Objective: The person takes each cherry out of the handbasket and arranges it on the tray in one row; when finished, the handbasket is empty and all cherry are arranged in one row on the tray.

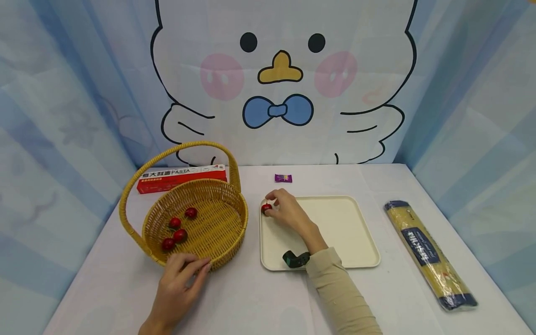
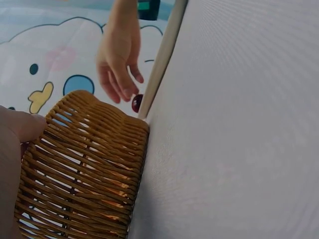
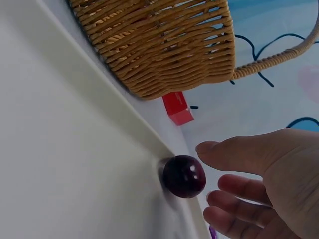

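Observation:
A dark red cherry [image 3: 184, 176] lies at the far left corner of the cream tray [image 1: 326, 232]. My right hand [image 1: 289, 213] reaches over that corner, thumb and fingers spread around the cherry; in the right wrist view a small gap shows between thumb tip and fruit. Several more cherries [image 1: 180, 235] lie in the left part of the yellow wicker basket [image 1: 222, 218]. With my left hand [image 1: 177, 286] I hold the basket's near rim, and the left wrist view shows the thumb [image 2: 31, 126] on that rim. The other left fingers are mostly hidden there.
Behind the basket, under its tall arched handle [image 1: 125, 204], lies a red pasta box [image 1: 180, 179]. A small purple packet [image 1: 283, 178] sits beyond the tray. To the right lies a long bag of noodles [image 1: 427, 251]. A black wrist camera [image 1: 295, 259] is over the tray's near edge.

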### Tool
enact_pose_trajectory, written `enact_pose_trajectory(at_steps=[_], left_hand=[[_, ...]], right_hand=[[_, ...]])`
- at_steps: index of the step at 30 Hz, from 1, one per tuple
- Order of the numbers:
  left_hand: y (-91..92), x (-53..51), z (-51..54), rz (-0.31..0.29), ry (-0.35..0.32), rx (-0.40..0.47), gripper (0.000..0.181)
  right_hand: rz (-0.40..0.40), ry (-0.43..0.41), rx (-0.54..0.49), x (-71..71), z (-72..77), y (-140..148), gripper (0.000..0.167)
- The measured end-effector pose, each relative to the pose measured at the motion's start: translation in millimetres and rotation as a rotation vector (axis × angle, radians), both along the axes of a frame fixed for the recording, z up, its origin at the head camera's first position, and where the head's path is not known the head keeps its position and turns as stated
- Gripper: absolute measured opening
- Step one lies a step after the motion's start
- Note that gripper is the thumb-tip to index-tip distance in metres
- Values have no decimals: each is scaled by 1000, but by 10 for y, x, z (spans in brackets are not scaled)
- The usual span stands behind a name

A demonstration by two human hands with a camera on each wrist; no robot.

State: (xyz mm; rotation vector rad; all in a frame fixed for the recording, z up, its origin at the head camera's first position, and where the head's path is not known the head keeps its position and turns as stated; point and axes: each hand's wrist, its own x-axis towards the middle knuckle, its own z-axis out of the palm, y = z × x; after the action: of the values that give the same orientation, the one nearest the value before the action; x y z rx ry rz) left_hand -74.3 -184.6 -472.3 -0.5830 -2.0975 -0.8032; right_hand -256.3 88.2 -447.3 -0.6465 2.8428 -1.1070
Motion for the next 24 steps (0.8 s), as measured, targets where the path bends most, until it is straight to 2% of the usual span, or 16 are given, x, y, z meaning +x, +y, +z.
enact_pose_trajectory(at_steps=[8, 13, 19, 24], left_hand=[[-22, 7, -10, 29, 9, -16, 40], [-21, 18, -13, 116, 50, -40, 45], [-14, 36, 11, 211, 94, -49, 49], [-11, 85, 31, 288, 65, -65, 54]], right_hand=[[57, 33, -22, 44, 104, -86, 39], [89, 71, -28, 90, 226, -175, 37], [137, 163, -63, 146, 414, -335, 35], [188, 175, -102, 195, 505, -488, 33]])
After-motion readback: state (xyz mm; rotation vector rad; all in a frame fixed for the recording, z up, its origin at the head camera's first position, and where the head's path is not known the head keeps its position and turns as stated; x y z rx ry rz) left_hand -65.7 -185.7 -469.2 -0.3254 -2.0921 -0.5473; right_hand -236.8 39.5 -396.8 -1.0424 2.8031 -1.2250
